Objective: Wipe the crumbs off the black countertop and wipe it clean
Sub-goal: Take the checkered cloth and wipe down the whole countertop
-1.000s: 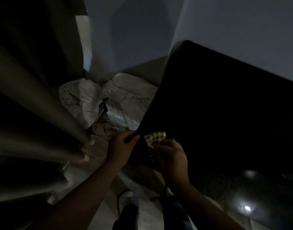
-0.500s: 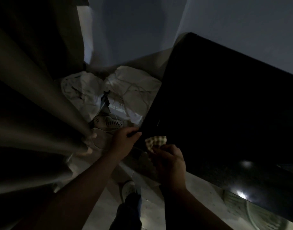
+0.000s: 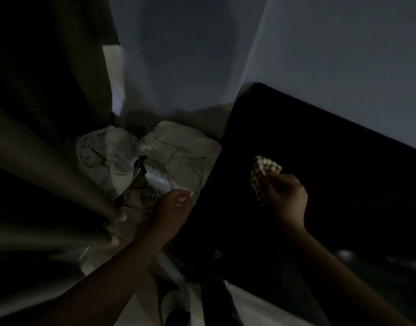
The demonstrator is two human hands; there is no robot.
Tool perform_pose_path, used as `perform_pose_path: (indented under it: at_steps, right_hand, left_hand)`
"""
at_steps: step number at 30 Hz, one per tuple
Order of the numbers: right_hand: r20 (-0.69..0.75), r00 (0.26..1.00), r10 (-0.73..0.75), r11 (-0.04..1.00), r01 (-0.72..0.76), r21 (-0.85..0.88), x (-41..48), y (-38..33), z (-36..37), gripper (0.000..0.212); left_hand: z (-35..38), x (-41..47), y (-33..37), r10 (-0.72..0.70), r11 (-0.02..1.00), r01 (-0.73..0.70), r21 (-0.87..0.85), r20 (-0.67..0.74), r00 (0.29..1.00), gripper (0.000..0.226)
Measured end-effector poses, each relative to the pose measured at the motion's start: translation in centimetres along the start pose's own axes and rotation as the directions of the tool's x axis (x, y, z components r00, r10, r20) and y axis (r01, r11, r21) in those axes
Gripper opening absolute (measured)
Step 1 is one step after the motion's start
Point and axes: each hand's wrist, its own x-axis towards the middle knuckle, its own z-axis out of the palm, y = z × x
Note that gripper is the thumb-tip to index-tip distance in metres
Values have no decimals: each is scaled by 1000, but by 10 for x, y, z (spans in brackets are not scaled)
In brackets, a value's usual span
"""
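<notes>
Right hand (image 3: 286, 198) pinches the bunched checked cloth (image 3: 264, 170) over the black bench (image 3: 331, 149) near its left edge, left hand (image 3: 173, 208) curls beside that edge, contents unclear, and in this gloom the wiping seems far from finished.

Glossy black countertop (image 3: 343, 208), too dark to spot crumbs. Crumpled white sheets (image 3: 183, 147) on the pale floor (image 3: 143, 307) off its left edge.

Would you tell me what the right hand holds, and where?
The right hand pinches the checked cloth by its bunched lower end.
</notes>
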Motion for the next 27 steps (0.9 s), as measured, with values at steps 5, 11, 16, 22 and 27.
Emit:
perform_pose_path:
  at_steps: [5, 11, 16, 22, 27]
  right_hand:
    - [-5, 999, -43, 993, 42, -109, 125, 10, 6, 32]
    - [29, 998, -60, 998, 60, 1, 249, 13, 33, 35]
    - [-5, 993, -120, 980, 117, -160, 321, 28, 57, 35]
    - [55, 965, -258, 900, 261, -350, 370, 57, 88, 41]
    - [87, 949, -302, 893, 314, -322, 345, 60, 89, 35]
  left_hand:
    - [33, 58, 25, 41, 999, -41, 4, -44, 998, 34]
    - [77, 118, 47, 8, 1000, -9, -20, -48, 999, 23]
    - [97, 152, 50, -51, 994, 45, -103, -57, 997, 21]
    - [105, 169, 39, -54, 983, 58, -174, 27, 998, 6]
    - [102, 173, 38, -63, 980, 78, -186, 86, 994, 6]
